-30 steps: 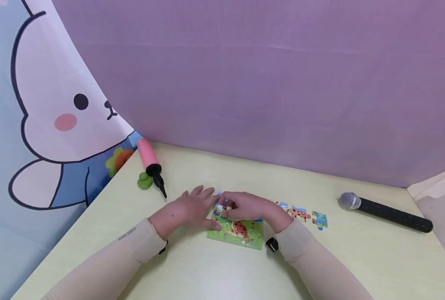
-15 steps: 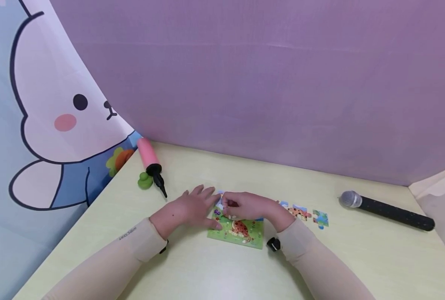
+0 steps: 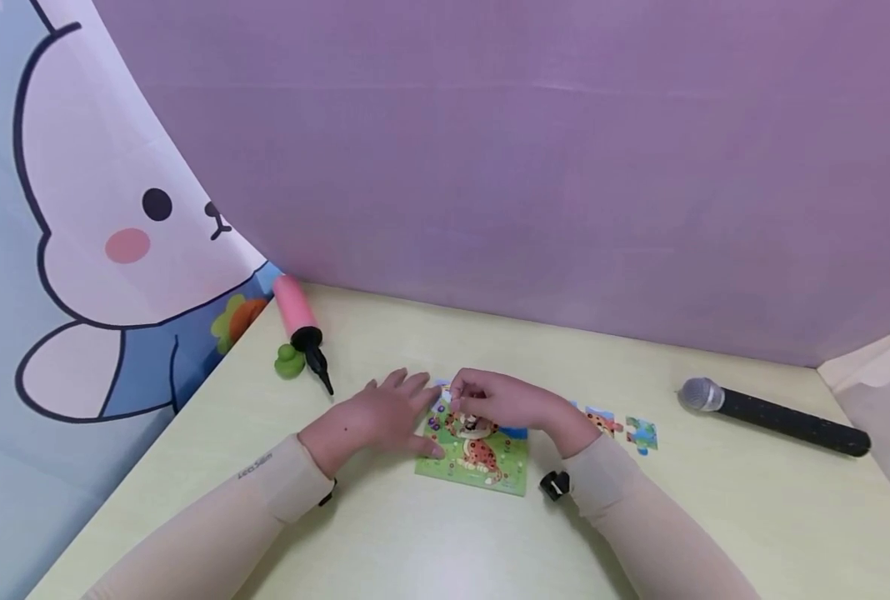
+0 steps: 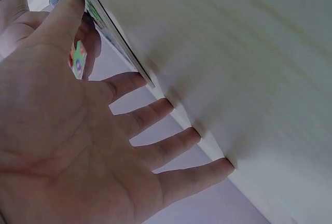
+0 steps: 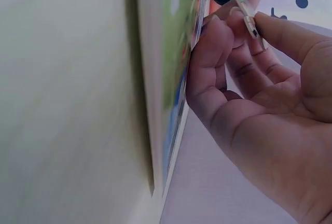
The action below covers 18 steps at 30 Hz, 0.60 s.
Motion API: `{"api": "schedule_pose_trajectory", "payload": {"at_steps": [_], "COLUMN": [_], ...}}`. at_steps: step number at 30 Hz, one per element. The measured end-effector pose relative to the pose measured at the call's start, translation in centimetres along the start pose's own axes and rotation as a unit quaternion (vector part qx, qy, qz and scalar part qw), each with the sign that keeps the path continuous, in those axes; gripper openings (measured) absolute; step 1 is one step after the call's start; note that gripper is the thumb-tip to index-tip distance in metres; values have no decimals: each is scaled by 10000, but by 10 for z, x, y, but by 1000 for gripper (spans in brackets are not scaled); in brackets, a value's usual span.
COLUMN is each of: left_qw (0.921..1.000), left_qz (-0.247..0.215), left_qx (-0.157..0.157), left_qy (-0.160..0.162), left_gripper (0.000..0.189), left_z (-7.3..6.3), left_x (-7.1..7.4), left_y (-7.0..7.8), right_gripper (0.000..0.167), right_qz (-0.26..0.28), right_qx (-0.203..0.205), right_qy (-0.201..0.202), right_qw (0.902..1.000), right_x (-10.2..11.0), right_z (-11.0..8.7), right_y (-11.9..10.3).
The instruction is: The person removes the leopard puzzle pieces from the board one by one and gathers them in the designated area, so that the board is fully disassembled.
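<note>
A square jigsaw puzzle board (image 3: 475, 471), printed with a spotted cat on green grass, lies flat on the table. My left hand (image 3: 377, 423) is spread with straight fingers along its left side. In the left wrist view its thumb and index fingertip are at the board's edge, while the other fingertips touch the tabletop. My right hand (image 3: 511, 400) is over the upper part of the board, pinching a small puzzle piece (image 4: 79, 59) between thumb and fingers. That piece (image 5: 244, 11) stands on edge, tilted, in the right wrist view. The hand hides part of the board.
Loose puzzle pieces (image 3: 642, 433) lie right of the board, some partly behind the right wrist. A black microphone (image 3: 778, 418) rests farther right. At the back left are a pink hand pump (image 3: 297, 308) and a small green toy (image 3: 290, 362). A purple curtain (image 3: 535, 183) borders the table's back.
My right hand has risen slightly and shifted right, away from the board's surface, uncovering more of the printed cat. My left hand has stayed in place.
</note>
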<state>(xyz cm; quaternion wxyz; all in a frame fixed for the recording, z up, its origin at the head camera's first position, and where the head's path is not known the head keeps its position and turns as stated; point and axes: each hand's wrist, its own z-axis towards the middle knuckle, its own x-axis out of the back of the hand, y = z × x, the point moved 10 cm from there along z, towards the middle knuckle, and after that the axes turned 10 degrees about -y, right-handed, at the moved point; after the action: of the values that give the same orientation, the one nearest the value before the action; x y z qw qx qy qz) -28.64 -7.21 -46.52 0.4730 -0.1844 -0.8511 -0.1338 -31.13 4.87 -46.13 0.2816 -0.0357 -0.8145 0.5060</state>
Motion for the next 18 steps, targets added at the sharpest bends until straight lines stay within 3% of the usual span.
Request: {"api": "schedule_pose_trajectory", "payload": {"at_steps": [7,13,18], "left_qw": [10000,9998,9995], "left_qz": [-45,-137,-228], "left_qx": [-63,-129,-210], "left_qy": [10,57,99], "left_gripper": [106,105,104], "left_z": [-1,-3,-5], "left_x": [0,1,2], "left_y": [2,2,4], "right_gripper": [20,22,22], "right_qz": [73,-1,-252], "right_qx": [132,106,-171], "right_qy": [439,817,1021], "right_qw": [9989,9966,9943], "right_x": [22,51,66], "right_z": [-18,-50,-81], "right_y": [-7,-9,2]}}
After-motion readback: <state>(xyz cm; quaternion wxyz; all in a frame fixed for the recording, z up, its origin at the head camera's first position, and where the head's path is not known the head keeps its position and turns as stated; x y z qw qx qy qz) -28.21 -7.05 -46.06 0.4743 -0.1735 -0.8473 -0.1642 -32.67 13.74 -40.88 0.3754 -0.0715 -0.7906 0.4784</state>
